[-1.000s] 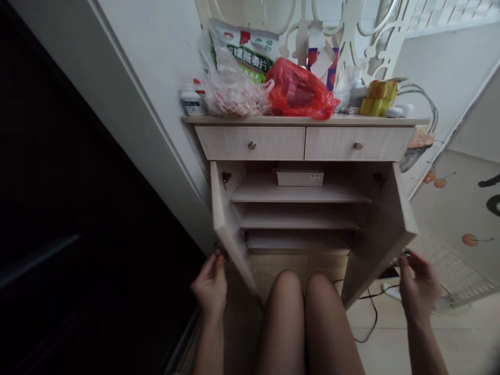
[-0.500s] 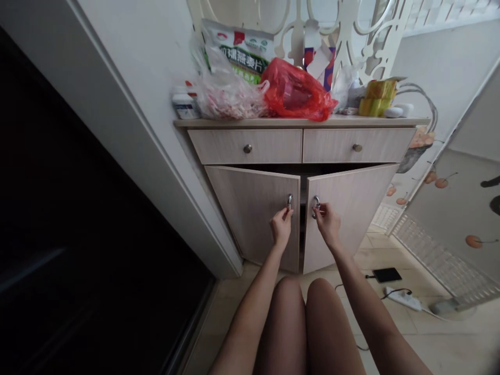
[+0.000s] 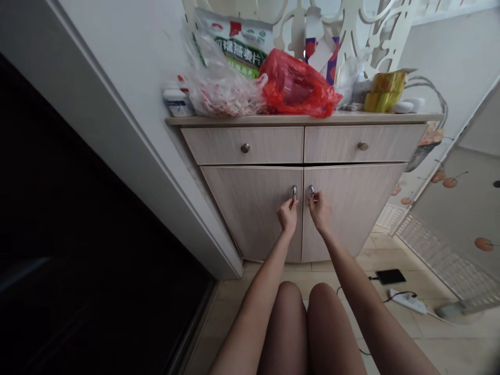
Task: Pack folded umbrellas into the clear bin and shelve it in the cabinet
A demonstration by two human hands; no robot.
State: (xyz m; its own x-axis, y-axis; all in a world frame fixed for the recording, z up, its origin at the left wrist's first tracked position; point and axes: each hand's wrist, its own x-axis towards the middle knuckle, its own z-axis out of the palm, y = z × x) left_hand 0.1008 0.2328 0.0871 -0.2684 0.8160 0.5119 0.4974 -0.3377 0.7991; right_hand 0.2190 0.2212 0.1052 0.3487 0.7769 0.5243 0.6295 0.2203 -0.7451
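A pale wood-grain cabinet stands in front of my knees, with two drawers above two doors. My left hand (image 3: pixel 288 214) pinches the metal handle (image 3: pixel 294 191) of the left door (image 3: pixel 250 208). On the right door (image 3: pixel 347 208), my right hand (image 3: pixel 320 211) has its fingers closed round the matching handle (image 3: pixel 311 190). The doors sit almost flush with the frame, a thin dark gap showing along their top edges. Fingers partly hide the lower end of both handles.
On the cabinet top (image 3: pixel 242 121) lie a red plastic bag (image 3: pixel 297 86), a clear bag (image 3: pixel 228 96), an oatmeal bag (image 3: pixel 238 41) and yellow tape rolls (image 3: pixel 385 91). A power strip (image 3: pixel 407 301) and a black phone-like device (image 3: pixel 390 276) lie on the floor at right.
Both doors have swung inward from ajar to nearly closed, my hands moving forward with the handles. The dark opening between the doors has narrowed to a line.
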